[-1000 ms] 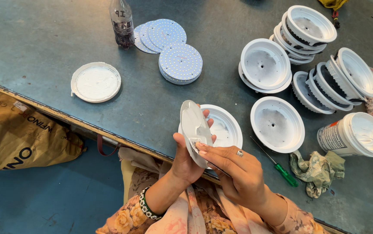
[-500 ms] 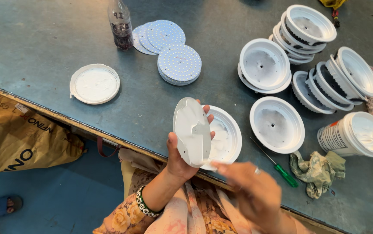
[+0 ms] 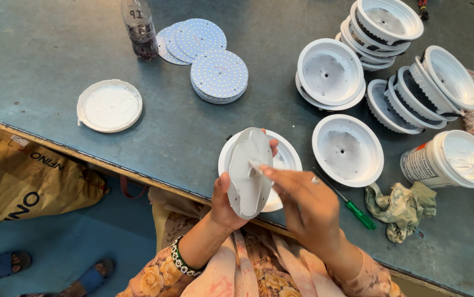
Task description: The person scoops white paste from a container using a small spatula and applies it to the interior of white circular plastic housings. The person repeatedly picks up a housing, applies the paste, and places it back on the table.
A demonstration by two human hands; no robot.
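Bench layout, seen from the near edge

A disc is held above a housing at the near edge; a screwdriver and rag lie right, a tub farther right, a lid left, and stacked housings far right.

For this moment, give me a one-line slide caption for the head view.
Left hand holds a round disc upright while the right hand's fingertip touches its face, above a white housing on the table.

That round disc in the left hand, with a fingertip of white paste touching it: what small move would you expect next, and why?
Probably a short wipe of the right hand's fingertip across the disc, spreading the paste. The left hand holds the disc tilted toward the finger, which touches near its middle with a white dab, and an open tub of white paste stands at the right.
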